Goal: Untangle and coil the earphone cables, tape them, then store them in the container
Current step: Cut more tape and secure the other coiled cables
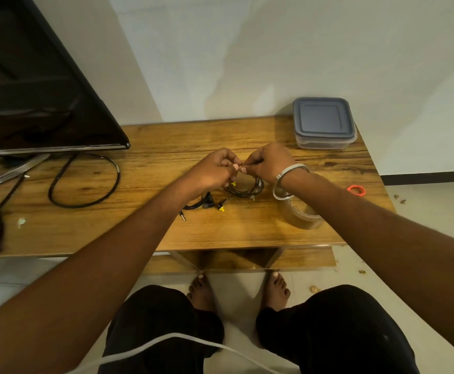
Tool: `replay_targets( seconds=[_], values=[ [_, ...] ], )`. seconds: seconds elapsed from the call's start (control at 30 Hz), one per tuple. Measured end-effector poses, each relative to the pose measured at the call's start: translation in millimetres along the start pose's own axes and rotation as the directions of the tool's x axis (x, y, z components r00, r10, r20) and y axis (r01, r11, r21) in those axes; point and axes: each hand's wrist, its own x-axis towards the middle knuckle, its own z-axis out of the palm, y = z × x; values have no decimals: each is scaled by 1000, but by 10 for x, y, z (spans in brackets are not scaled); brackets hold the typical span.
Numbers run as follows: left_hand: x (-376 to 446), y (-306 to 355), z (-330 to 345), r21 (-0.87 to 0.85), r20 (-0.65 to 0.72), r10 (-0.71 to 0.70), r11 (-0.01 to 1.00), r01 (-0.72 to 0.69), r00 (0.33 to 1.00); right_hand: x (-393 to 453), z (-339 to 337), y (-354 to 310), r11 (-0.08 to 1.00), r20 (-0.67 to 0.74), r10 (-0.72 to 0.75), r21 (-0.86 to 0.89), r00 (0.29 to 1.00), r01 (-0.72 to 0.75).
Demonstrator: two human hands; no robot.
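Seated person at a wooden desk (pixel 166 233), coiling step in hand. Left of the coil, a loose earphone cable (pixel 203 204) with its plug lies untouched on the desk. The left hand (pixel 215 171) and right hand (pixel 270 163) meet just above the desk, fingertips of each pinching the black earphone coil (pixel 243 188), which hangs down onto the surface. Right of the coil stands the clear tape roll (pixel 300 213); behind it, the lidded container (pixel 324 122). Next move, by judgement: keep one hand pinching the loops while the other reaches for tape.
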Motion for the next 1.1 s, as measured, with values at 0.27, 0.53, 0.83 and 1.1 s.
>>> replay_targets(
  seconds=[0.27, 0.53, 0.83, 1.1],
  values=[
    [-8, -134, 36, 274, 6, -41, 961, 38, 999, 56, 150, -16, 982, 135, 183, -75, 974, -174],
    [-29, -109, 136, 456, -114, 81, 890, -20, 990, 44, 104, 12, 980, 243, 105, -193, 964, -58],
    [29, -3, 180, 361, -145, 70, 933, -13, 987, 22, -205, 160, 979, 81, 14, -203, 997, 3],
    [381, 343, 457, 227, -188, 71, 974, -27, 980, -60, -721, 551, 997, -359, 34, -56, 933, -58]
  ],
)
